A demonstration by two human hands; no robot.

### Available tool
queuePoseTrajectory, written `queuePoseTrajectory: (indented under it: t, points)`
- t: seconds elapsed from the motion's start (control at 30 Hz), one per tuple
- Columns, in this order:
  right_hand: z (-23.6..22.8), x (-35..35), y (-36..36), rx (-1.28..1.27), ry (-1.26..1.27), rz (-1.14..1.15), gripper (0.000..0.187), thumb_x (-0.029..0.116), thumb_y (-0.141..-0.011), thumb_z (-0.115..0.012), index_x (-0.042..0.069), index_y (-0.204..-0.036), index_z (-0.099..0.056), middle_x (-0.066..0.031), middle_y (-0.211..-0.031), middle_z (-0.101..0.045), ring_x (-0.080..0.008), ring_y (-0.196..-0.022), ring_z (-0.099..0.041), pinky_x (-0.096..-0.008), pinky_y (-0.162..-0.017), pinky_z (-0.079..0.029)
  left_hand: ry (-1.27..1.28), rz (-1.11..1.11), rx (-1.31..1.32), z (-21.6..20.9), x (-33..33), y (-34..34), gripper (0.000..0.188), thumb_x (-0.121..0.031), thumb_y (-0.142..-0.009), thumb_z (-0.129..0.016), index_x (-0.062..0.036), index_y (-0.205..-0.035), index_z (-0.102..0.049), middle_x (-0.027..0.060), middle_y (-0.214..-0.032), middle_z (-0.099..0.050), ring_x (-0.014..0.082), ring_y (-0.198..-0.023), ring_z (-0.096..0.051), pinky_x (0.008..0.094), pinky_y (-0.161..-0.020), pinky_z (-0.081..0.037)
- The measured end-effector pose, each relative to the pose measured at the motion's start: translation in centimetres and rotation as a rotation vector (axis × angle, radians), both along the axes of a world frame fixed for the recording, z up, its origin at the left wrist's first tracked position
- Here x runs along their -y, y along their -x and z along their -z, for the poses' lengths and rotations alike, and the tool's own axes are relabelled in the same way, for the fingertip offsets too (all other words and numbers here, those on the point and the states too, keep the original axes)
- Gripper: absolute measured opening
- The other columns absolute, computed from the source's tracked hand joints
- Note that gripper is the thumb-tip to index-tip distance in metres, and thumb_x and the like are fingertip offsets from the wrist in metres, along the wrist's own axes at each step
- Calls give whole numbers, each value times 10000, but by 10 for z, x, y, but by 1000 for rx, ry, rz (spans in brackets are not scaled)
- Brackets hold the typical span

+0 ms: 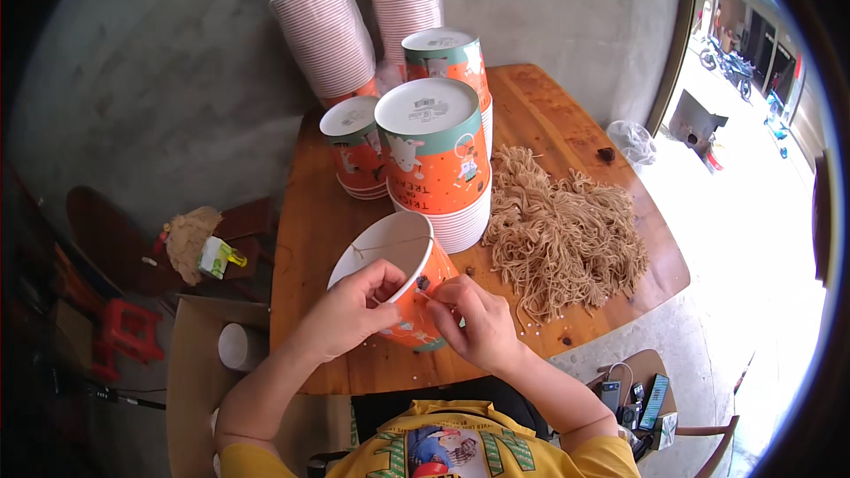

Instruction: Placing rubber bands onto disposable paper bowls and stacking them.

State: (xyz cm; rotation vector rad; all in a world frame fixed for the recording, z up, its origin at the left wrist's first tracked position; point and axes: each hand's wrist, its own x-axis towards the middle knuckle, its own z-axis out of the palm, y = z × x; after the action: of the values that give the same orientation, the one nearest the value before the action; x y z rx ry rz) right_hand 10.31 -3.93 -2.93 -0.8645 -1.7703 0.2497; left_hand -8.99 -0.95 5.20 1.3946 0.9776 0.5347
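Note:
A white-lined orange paper bucket (390, 243) with a green base band lies tilted near the table's front edge, its mouth toward the upper left. A thin tan string (390, 242) crosses its mouth. My left hand (354, 310) is closed on the bucket's rim, fingers curled at the opening. Against the outer wall, my right hand (469, 314) pinches what looks like a string end beside a dark spot on the bucket's side; the fingertips partly hide it. Just behind stands an upside-down stack of matching buckets (434, 159). To the right lies a heap of tan strings (567, 239).
More bucket stacks, one of them a wrapped stack (323, 35), stand at the back of the wooden table (522, 97). A cardboard box (199, 345) holding a white bucket (241, 347) is at lower left. A stool (651, 372) with phones stands at right.

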Motion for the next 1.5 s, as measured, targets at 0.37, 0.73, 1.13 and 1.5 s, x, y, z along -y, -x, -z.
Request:
queuePoseTrajectory:
  t: [0.37,0.73,1.13,1.5]
  points:
    - [-8,2,4,155,-192,49,194,43,-774,-724,39,-862,-551,-61,-796,-621,-206,-634,-633,-302,-515,-509,-43,-7,-24,1,1,1,247,20,-848,-556,-34,-1087,-520,6,-998,-582,68,-903,-566,242,-815,-489]
    - [-8,2,8,-134,215,0,129,60,-854,-686,20,-865,-564,-59,-713,-620,-138,-589,-633,-260,-533,-503,-27,-11,9,3,3,0,289,15,-849,-557,-28,-1131,-517,19,-1011,-576,77,-902,-557,245,-805,-487]
    - [-7,1,9,-21,84,65,158,79,-836,-708,31,-843,-558,-48,-706,-617,-137,-554,-621,-260,-510,-499,-79,10,36,8,5,-1,353,7,-866,-542,-27,-1215,-496,27,-1011,-569,86,-893,-534,243,-785,-472]
    - [-9,3,7,24,83,80,167,71,-828,-714,28,-852,-554,-54,-726,-628,-147,-559,-630,-272,-508,-502,-62,47,10,8,9,-3,359,3,-887,-543,-18,-1240,-480,24,-1000,-569,90,-907,-546,250,-806,-479]
